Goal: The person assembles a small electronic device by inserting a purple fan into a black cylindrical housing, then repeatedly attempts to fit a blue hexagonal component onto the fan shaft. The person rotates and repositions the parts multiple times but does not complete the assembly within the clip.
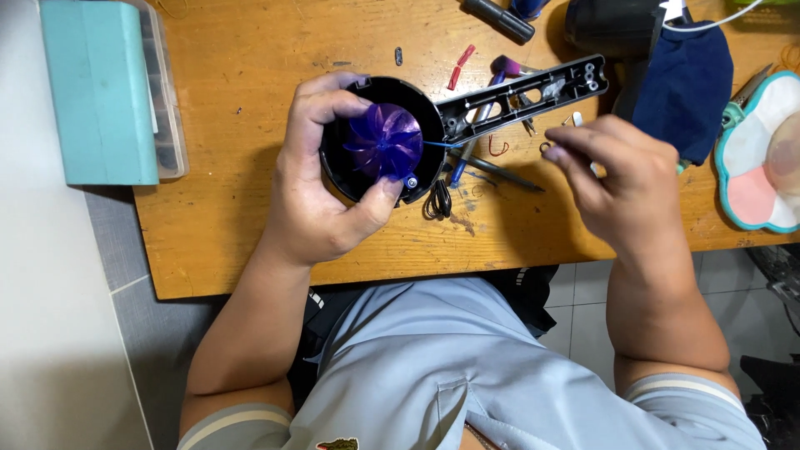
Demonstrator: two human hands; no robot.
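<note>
My left hand (321, 179) grips a round black fan housing (421, 108) with a translucent purple fan blade (385, 142) inside; thumb and fingers wrap its rim. A black handle half (533, 90) sticks out from the housing to the right over the wooden table (242, 58). My right hand (612, 175) hovers right of it, fingertips pinched near a small metal ring (546, 148); whether it holds the ring I cannot tell. A thin blue wire (442, 144) runs from the fan toward the handle.
A teal-lidded plastic box (104, 87) sits at the table's left edge. A dark blue cloth (687, 83), a flower-shaped pad (762, 158), a red clip (460, 65), pens and small black wire loops (437, 202) lie around. Floor tiles lie beyond the near edge.
</note>
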